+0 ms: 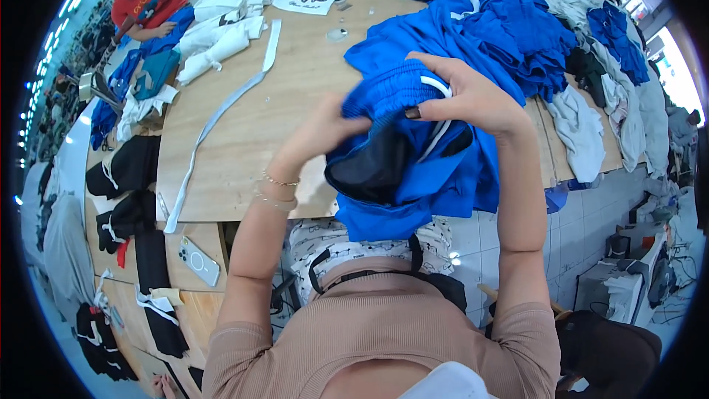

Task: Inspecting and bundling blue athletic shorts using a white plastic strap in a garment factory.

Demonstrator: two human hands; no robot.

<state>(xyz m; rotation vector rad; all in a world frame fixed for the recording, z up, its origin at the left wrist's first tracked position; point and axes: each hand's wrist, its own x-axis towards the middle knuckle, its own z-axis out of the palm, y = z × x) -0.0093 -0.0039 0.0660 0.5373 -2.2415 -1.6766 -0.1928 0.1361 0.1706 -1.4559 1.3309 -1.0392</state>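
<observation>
blue shorts (413, 177), ribbed elastic waistband, gripped by left hand (321, 133), right hand (473, 96).

A smartphone (198, 260) lies back up, its screen hidden, lower left.

- One wide fisheye view, worn on the person's head, looks steeply down over their own chest and forearms.
- It sits close above the long pale wooden bench (295, 96), facing forward across it.
- Straight edges bend near the dark round rim.
</observation>
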